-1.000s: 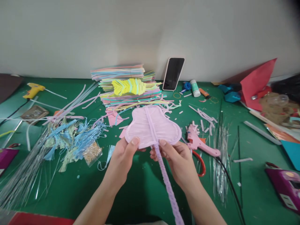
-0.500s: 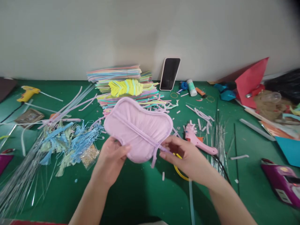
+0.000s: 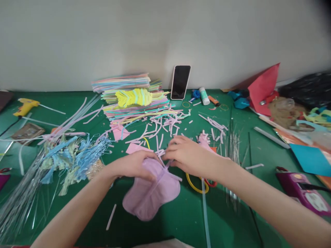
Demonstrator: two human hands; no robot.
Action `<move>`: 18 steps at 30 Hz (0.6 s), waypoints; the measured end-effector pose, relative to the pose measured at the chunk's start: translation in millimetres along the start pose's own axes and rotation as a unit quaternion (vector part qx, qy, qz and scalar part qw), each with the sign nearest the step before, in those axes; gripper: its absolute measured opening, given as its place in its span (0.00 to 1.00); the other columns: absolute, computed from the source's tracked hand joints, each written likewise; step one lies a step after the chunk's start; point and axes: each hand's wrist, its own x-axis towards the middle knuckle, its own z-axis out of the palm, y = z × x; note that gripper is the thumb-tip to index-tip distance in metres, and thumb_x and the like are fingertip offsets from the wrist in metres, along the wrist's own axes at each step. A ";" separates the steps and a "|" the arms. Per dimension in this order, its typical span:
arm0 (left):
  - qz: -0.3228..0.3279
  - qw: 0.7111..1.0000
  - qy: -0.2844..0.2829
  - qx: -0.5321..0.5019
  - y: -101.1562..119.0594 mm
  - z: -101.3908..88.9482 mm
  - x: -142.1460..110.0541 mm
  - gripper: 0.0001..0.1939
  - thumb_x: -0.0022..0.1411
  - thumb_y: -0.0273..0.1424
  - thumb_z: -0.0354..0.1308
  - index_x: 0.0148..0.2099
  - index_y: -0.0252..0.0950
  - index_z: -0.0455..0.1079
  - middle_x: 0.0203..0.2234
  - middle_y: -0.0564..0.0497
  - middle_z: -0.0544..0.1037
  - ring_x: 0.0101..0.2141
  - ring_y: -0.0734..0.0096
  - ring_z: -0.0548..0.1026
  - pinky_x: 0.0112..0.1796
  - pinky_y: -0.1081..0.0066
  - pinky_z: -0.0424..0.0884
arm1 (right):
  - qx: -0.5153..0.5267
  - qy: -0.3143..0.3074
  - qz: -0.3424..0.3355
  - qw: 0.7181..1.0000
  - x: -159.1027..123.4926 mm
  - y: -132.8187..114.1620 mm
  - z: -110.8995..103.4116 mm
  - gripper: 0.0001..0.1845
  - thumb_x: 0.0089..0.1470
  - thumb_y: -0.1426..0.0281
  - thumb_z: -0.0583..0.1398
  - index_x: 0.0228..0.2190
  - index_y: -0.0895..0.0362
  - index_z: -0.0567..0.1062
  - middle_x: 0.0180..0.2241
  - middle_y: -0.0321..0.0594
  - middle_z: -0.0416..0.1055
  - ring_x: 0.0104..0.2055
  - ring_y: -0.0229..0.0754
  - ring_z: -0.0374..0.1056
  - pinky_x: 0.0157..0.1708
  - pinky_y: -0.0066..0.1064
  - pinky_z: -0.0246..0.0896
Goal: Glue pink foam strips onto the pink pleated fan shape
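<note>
A lilac craft piece (image 3: 144, 199), sheer fabric stretched over a fuzzy outline with wavy edges, hangs tilted just above the table. My left hand (image 3: 137, 165) grips its upper edge, thumb on the near face and the other fingers behind. At the piece's upper right, my right hand (image 3: 182, 153) has its fingertips pinched on the end of a lilac pipe cleaner (image 3: 167, 167), partly hidden by the fingers. A loose pipe cleaner end sticks out to the right below that hand. Cut lilac pipe cleaner pieces (image 3: 155, 129) are scattered beyond both hands.
Bundled pipe cleaners (image 3: 121, 82) and a yellow bundle (image 3: 134, 97) lie at the back beside a propped phone (image 3: 181, 82). Yellow-handled scissors (image 3: 196, 186) and a pink glue gun (image 3: 204, 141) are at right. Blue tassels (image 3: 85, 155) and a yellow glue gun (image 3: 25, 106) lie left.
The lilac piece has come down toward me and turned, uncovering the cut pieces behind it. My right hand has moved up and left; my left hand now grips the piece's top.
</note>
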 end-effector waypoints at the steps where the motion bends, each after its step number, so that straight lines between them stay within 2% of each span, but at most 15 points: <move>1: -0.003 1.000 0.016 -0.015 -2.0 3.8 3.8 0.22 0.45 0.40 0.68 0.43 0.39 0.75 0.41 0.50 0.78 0.44 0.57 0.74 0.49 0.63 0.66 | -0.030 0.059 0.029 0.997 -6.7 -1.6 2.5 0.14 0.51 0.77 0.63 0.40 0.54 0.77 0.43 0.41 0.75 0.51 0.51 0.65 0.51 0.46 0.58; 2: -0.028 0.998 0.041 -0.033 -5.6 6.7 5.1 0.22 0.45 0.42 0.68 0.42 0.38 0.75 0.41 0.50 0.78 0.44 0.56 0.74 0.48 0.63 0.67 | -0.064 0.126 0.066 0.988 -16.0 -3.4 6.2 0.16 0.51 0.75 0.63 0.43 0.55 0.74 0.47 0.44 0.73 0.52 0.51 0.65 0.51 0.46 0.60; 3: -0.060 0.994 0.075 -0.053 -10.1 8.9 4.4 0.23 0.45 0.44 0.68 0.42 0.38 0.75 0.42 0.49 0.77 0.45 0.55 0.74 0.48 0.63 0.67 | -0.076 0.186 0.123 0.972 -27.0 -5.2 11.7 0.12 0.54 0.73 0.61 0.43 0.56 0.73 0.45 0.45 0.72 0.48 0.49 0.67 0.47 0.43 0.63; 4: -0.088 0.987 0.112 -0.072 -14.8 10.4 2.5 0.24 0.45 0.45 0.67 0.44 0.38 0.74 0.45 0.48 0.76 0.47 0.54 0.73 0.49 0.63 0.67 | -0.066 0.231 0.194 0.951 -39.1 -6.9 19.2 0.08 0.56 0.70 0.59 0.40 0.57 0.72 0.41 0.45 0.72 0.42 0.46 0.69 0.41 0.40 0.67; 5: -0.109 0.980 0.138 -0.087 -19.0 11.5 0.1 0.25 0.45 0.45 0.67 0.44 0.38 0.73 0.47 0.48 0.75 0.48 0.53 0.72 0.49 0.62 0.67 | -0.045 0.241 0.243 0.938 -51.3 -8.4 28.8 0.07 0.57 0.68 0.59 0.37 0.57 0.71 0.36 0.43 0.72 0.36 0.44 0.70 0.35 0.37 0.68; 6: -0.124 0.974 0.163 -0.099 -22.2 12.2 -2.1 0.25 0.46 0.45 0.66 0.45 0.38 0.73 0.48 0.48 0.75 0.49 0.53 0.71 0.49 0.62 0.67 | -0.027 0.216 0.260 0.941 -62.9 -9.4 39.8 0.06 0.56 0.68 0.59 0.36 0.56 0.70 0.34 0.42 0.71 0.35 0.44 0.70 0.33 0.36 0.69; 8: -0.136 0.966 0.189 -0.114 -25.2 13.6 -4.4 0.24 0.47 0.44 0.65 0.45 0.38 0.72 0.46 0.48 0.75 0.49 0.53 0.71 0.50 0.62 0.67 | -0.021 0.163 0.266 0.950 -82.9 -9.7 63.0 0.09 0.54 0.73 0.58 0.39 0.56 0.69 0.39 0.44 0.71 0.39 0.47 0.69 0.36 0.39 0.70; 11: -0.145 0.960 0.204 -0.126 -23.3 15.8 -2.2 0.24 0.47 0.45 0.65 0.45 0.38 0.71 0.44 0.49 0.75 0.47 0.53 0.72 0.49 0.60 0.68 | -0.056 0.135 0.265 0.953 -103.3 -5.1 87.4 0.18 0.52 0.82 0.51 0.44 0.56 0.67 0.43 0.46 0.69 0.43 0.50 0.68 0.40 0.43 0.69; 14: -0.144 0.955 0.232 -0.118 -21.3 18.2 2.1 0.26 0.45 0.47 0.66 0.44 0.39 0.72 0.46 0.48 0.75 0.50 0.51 0.71 0.51 0.59 0.66 | -0.084 0.128 0.274 0.950 -115.7 3.0 91.4 0.22 0.50 0.85 0.49 0.44 0.56 0.66 0.44 0.46 0.68 0.43 0.50 0.66 0.41 0.42 0.68; 18: -0.151 0.953 0.235 -0.115 -25.2 21.0 3.9 0.27 0.45 0.49 0.66 0.44 0.38 0.73 0.48 0.47 0.75 0.53 0.50 0.69 0.54 0.58 0.64 | -0.163 0.136 0.272 0.939 -121.1 7.5 83.5 0.20 0.49 0.85 0.50 0.42 0.58 0.67 0.40 0.46 0.70 0.40 0.51 0.65 0.41 0.45 0.65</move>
